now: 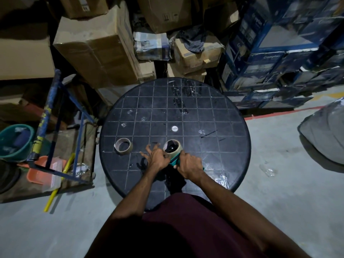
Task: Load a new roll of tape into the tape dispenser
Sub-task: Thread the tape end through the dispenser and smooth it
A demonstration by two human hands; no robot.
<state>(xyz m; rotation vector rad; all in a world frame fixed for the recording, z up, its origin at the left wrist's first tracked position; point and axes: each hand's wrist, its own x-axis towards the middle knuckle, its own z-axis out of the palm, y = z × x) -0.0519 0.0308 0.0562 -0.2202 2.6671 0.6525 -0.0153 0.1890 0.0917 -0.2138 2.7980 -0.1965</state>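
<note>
A teal tape dispenser (175, 161) rests on the round black table (232, 127) near its front edge. A beige roll of tape (172, 146) sits on the dispenser's hub. My right hand (188, 165) grips the dispenser's handle. Beside the roll on its left, my left hand (156, 157) has thumb and forefinger pinched at the roll's edge and the other fingers spread. Whether it holds the tape end I cannot tell. An empty-looking cardboard tape core (123, 146) lies on the table to the left, apart from both hands.
Bits of clear tape are stuck on the tabletop, and a small white disc (174, 128) lies near its middle. Cardboard boxes (96, 47) and blue cartons (270, 58) stack behind the table. A blue metal frame (55, 127) and green tub (15, 142) stand at left.
</note>
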